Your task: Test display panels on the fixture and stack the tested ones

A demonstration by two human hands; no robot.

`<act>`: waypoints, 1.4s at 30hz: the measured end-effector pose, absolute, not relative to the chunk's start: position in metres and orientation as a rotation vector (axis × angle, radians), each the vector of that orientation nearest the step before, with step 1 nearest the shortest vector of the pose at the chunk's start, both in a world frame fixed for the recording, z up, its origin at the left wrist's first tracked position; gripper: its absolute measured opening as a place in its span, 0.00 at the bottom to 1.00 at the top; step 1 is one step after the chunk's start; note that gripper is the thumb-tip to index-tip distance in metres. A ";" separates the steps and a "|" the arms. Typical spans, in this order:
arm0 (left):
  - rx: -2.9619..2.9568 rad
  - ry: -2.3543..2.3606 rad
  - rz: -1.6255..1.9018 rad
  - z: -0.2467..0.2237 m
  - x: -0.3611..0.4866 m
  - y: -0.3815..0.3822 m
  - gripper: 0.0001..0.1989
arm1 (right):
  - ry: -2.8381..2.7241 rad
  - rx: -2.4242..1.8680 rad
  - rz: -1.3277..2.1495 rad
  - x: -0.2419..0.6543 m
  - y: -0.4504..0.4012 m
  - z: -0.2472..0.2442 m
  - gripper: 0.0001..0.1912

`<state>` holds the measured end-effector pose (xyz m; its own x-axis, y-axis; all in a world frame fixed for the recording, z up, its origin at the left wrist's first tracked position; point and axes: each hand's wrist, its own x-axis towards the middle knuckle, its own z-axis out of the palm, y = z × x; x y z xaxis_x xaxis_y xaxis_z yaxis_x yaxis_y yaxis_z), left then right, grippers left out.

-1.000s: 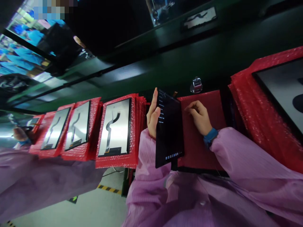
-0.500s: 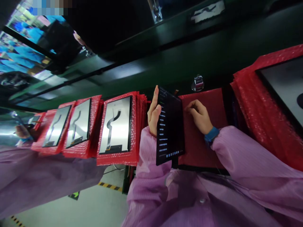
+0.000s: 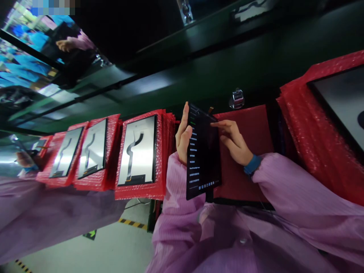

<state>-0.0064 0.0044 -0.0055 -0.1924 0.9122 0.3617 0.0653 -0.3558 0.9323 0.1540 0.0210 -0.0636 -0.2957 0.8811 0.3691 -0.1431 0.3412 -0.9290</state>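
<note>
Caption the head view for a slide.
Left hand holding a tilted, lit display panel, right hand at its screen side, beside silver-backed panels on red bubble wrap.

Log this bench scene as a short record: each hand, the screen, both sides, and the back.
Left hand: holds the dark screen by its left edge
Right hand: index finger extended at the screen's upper right; contact unclear
Screen: tilted up, lit, with a column of text and a row of icons at the bottom
Under right hand: red sheet
Left side: silver-backed panels on red bubble sleeves
Right side: another panel on a red bubble-sleeve stack
Behind red sheet: small metal device
</note>
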 end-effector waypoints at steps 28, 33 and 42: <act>1.439 1.195 1.599 -0.005 -0.012 0.005 0.32 | -1.131 -1.025 1.266 0.157 0.035 -0.066 0.02; 1.442 1.194 1.578 -0.005 -0.012 0.004 0.31 | -1.132 -1.030 1.262 0.157 0.035 -0.066 0.03; 1.445 1.240 1.554 0.001 -0.010 0.003 0.32 | -1.127 -1.002 1.260 0.157 0.035 -0.066 0.02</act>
